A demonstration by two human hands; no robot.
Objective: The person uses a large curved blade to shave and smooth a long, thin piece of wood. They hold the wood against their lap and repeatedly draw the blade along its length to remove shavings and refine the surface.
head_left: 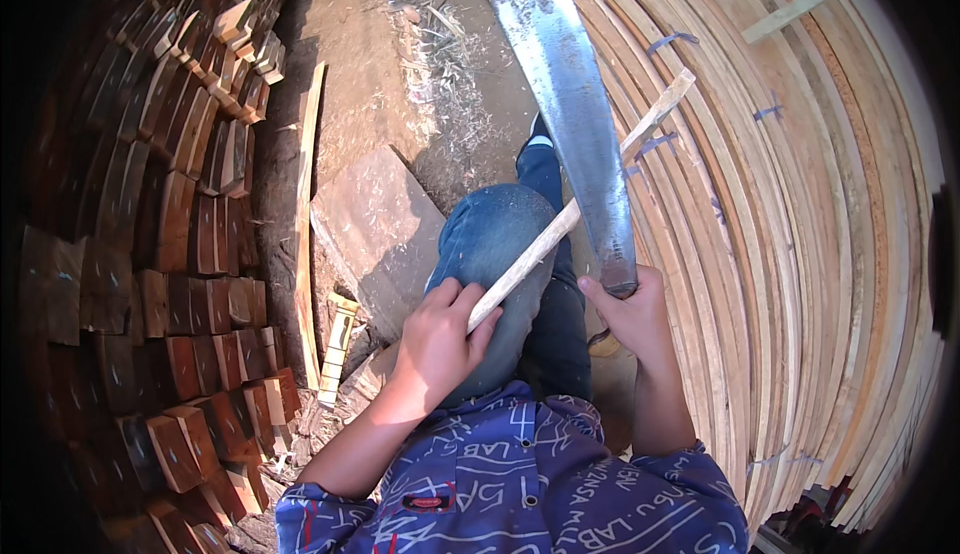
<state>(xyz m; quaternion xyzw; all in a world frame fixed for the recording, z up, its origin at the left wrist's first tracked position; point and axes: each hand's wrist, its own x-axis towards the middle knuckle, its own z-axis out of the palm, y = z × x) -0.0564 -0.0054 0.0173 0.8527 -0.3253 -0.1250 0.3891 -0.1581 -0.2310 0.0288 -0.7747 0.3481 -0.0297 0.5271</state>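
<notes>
In my right hand (634, 316) is a machete (570, 84), gripped at the base of its broad, worn steel blade, which points up and away from me. My left hand (440, 339) is closed around the near end of a pale, stripped wooden stick (525, 263). The stick slants up to the right over my knee and passes behind the blade, its far end showing beyond it. Whether blade and stick touch, I cannot tell. Most of the machete's handle is hidden by my right hand.
Stacked cut timber (195, 244) rises on the left. Long planks (760, 204), bound with blue ties, fill the right. A flat board (375, 224), a narrow strip (307, 204) and a yellow level-like tool (338, 349) lie left of my knee. Wood shavings (445, 64) litter the ground ahead.
</notes>
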